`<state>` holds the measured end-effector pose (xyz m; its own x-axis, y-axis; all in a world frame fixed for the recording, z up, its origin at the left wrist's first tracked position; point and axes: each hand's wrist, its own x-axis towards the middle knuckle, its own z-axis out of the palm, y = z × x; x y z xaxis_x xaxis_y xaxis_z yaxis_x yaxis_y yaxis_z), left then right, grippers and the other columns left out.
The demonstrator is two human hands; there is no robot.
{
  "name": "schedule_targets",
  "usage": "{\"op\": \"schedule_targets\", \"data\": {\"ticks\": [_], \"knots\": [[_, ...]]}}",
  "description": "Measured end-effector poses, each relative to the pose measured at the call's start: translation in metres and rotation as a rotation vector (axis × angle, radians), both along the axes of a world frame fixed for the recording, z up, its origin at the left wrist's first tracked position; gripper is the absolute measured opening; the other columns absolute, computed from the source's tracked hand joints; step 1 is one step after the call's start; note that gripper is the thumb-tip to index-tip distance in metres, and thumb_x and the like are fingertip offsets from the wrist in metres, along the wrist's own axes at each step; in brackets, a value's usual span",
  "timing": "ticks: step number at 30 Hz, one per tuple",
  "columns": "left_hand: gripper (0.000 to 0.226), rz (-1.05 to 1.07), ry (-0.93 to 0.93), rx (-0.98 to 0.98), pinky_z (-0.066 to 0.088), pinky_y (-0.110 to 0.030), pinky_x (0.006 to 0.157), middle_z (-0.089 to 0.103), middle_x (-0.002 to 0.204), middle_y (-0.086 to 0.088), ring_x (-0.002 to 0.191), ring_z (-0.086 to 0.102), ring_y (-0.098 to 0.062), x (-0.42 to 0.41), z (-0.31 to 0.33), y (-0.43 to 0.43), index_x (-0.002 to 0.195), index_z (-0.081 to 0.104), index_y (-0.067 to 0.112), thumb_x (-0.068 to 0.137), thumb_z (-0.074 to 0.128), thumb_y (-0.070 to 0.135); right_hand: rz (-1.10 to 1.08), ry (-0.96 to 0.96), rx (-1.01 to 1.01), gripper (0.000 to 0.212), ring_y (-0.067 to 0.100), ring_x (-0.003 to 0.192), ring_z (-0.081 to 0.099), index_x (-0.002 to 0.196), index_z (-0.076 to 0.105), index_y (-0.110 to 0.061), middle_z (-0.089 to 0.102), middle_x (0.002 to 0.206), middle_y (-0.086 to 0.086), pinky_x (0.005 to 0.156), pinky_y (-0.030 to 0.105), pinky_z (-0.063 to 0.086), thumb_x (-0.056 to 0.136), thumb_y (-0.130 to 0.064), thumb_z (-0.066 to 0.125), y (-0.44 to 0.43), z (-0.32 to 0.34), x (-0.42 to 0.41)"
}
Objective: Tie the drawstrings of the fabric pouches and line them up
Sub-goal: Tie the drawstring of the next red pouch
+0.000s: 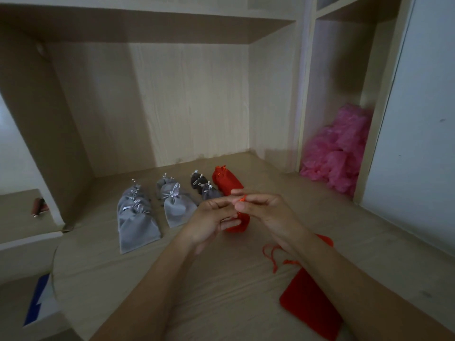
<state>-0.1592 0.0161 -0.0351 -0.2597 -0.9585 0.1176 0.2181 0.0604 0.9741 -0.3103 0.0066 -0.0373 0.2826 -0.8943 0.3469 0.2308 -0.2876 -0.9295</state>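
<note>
Both hands are raised over the wooden desk (221, 279), holding a red pouch (240, 221) between them. My right hand (266, 212) pinches its red drawstring (242, 199) at the fingertips. My left hand (214, 217) has curled fingers at the pouch's top beside the string. Behind them, tied pouches lie in rows: light grey pouches (135, 217) at the left, a second grey row (173, 205), dark grey pouches (204, 187), and a red pouch (225, 179). An untied red pouch (307, 303) with loose strings (273, 254) lies under my right forearm.
A pile of pink plastic bags (337, 148) fills the shelf niche at the right. The desk is boxed in by wooden shelf walls (187, 99) behind and at both sides. A small brown object (39, 206) lies on the left ledge. A blue and white item (39, 299) sits low left.
</note>
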Motion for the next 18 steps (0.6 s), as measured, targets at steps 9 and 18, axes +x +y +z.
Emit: {"op": "schedule_targets", "data": {"ticks": [9, 18], "knots": [[0.014, 0.123, -0.171, -0.275, 0.050, -0.014, 0.076, 0.072, 0.075, 0.007, 0.075, 0.064, -0.002, -0.0059, -0.0031, -0.0022, 0.083, 0.069, 0.007, 0.081, 0.060, -0.002, -0.027, -0.061, 0.043, 0.020, 0.014, 0.073, 0.062, 0.083, 0.076, -0.011, 0.068, 0.078, 0.007, 0.069, 0.020, 0.049, 0.064, -0.018, 0.074, -0.0017, -0.0012, 0.0007], [0.041, 0.033, -0.205, -0.192, 0.037, -0.014, 0.057, 0.057, 0.056, 0.007, 0.052, 0.045, -0.001, -0.0003, -0.0037, -0.0038, 0.059, 0.071, 0.020, 0.089, 0.052, -0.001, -0.016, -0.052, 0.087, 0.012, 0.013, 0.060, 0.064, 0.086, 0.074, -0.009, 0.068, 0.068, 0.010, 0.058, 0.019, 0.050, 0.076, -0.010, 0.069, 0.0030, 0.0016, 0.0008]]}}
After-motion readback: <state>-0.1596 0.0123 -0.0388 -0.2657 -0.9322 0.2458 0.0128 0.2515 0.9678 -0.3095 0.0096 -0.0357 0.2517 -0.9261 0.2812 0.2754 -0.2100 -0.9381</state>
